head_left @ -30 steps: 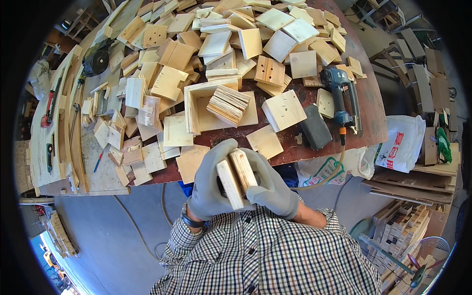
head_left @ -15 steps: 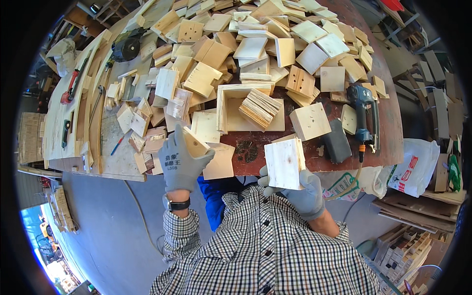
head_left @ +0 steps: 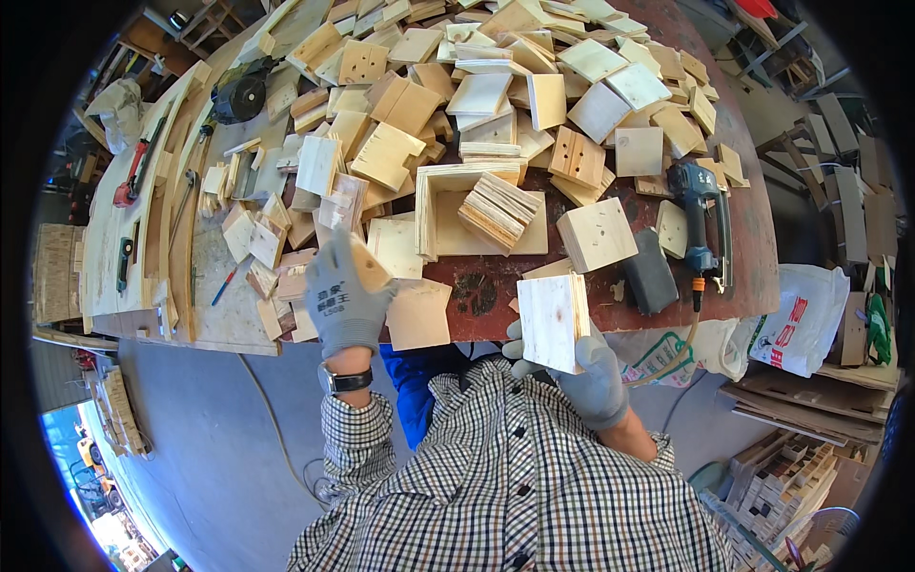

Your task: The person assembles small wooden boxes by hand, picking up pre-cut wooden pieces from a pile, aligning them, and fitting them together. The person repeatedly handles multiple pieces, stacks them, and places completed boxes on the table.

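Note:
My left hand (head_left: 345,303), in a grey work glove, is over the near edge of the bench. Its thumb and fingers are closed about a small plywood piece (head_left: 370,265), partly hidden by the glove. In front of my chest, my right hand (head_left: 593,377), also gloved, grips a short stack of square plywood pieces (head_left: 551,322) from below. The pale top face of that stack is turned upward. Between the hands, an open-sided plywood box (head_left: 428,214) stands on the bench with a bundle of plywood blocks (head_left: 500,212) in it.
A large heap of plywood pieces (head_left: 481,93) covers the far side of the red-brown bench (head_left: 748,229). At right lie a nail gun (head_left: 702,224) with its hose and a dark block (head_left: 652,272). Long wooden strips (head_left: 162,219) and a tape dispenser (head_left: 238,93) are at left.
My left hand has shifted slightly, its thumb drawn in closer to the plywood piece. The stack in my right hand has moved slightly right and down.

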Tool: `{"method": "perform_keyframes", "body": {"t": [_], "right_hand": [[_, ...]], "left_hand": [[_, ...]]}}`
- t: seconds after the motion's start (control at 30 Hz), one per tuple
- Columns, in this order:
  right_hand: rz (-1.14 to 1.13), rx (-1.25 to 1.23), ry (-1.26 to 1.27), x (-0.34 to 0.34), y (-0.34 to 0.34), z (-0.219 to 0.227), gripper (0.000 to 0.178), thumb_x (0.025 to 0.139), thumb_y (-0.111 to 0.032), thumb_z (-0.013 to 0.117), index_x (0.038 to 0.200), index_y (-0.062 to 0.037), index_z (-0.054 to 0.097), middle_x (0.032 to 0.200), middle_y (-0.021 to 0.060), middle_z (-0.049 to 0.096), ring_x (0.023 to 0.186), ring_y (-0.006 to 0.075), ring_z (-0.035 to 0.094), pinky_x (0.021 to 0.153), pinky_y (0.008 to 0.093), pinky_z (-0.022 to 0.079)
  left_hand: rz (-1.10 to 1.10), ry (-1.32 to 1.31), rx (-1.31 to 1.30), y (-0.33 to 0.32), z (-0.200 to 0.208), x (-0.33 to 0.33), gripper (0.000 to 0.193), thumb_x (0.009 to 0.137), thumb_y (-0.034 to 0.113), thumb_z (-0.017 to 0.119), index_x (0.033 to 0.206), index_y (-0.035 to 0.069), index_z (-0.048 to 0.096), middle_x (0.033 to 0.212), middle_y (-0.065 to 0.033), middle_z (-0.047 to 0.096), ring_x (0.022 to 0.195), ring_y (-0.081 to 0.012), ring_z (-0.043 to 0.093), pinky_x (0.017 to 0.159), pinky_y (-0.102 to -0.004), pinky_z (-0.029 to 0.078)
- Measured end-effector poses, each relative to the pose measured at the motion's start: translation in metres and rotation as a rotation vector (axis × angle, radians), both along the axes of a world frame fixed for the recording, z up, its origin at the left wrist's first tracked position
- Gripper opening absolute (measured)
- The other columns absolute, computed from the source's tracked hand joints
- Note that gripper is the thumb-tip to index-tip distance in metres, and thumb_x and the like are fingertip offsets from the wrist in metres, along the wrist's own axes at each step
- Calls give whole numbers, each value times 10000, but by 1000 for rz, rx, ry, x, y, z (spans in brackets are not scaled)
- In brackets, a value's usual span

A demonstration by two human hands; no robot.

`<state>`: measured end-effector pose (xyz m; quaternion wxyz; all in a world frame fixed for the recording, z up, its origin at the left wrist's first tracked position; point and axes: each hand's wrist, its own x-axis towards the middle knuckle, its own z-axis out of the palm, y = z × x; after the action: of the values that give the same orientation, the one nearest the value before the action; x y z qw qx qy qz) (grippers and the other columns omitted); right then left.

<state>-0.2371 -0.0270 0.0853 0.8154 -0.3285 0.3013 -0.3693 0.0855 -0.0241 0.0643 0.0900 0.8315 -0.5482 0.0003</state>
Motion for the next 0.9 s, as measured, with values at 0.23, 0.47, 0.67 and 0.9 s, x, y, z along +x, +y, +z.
{"method": "perform_keyframes", "body": {"t": [0.23,0.47,0.67,0.9], "right_hand": [[51,73,0,0,-2,-2,934,994,-636,607,1546,66,334,1311,251,634,1061,295,740,890,387,624],[60,75,26,5,1,-2,918,997,-603,619,1536,84,337,1325,270,631,1038,300,746,903,399,618],[31,62,-9,4,3,-5,919,980,-612,614,1513,98,379,1321,285,637,1013,330,743,864,412,617],[62,73,43,14,3,1,857,1006,-576,588,1514,84,382,1321,276,638,1043,330,733,857,407,618]], "left_hand": [[212,-98,134,4,-17,25,1124,734,455,910,1617,88,320,1454,-163,530,1332,-409,507,1060,-535,494],[233,-44,41,11,-48,53,1091,744,438,899,1612,96,333,1521,-178,477,1419,-442,435,1137,-539,441],[83,-83,-150,16,-34,31,819,856,380,789,1531,58,456,1430,-211,549,1360,-430,502,1104,-525,456],[226,242,-42,-18,-41,-6,602,943,314,712,1458,55,540,1184,-210,716,1094,-396,694,916,-500,550]]}}
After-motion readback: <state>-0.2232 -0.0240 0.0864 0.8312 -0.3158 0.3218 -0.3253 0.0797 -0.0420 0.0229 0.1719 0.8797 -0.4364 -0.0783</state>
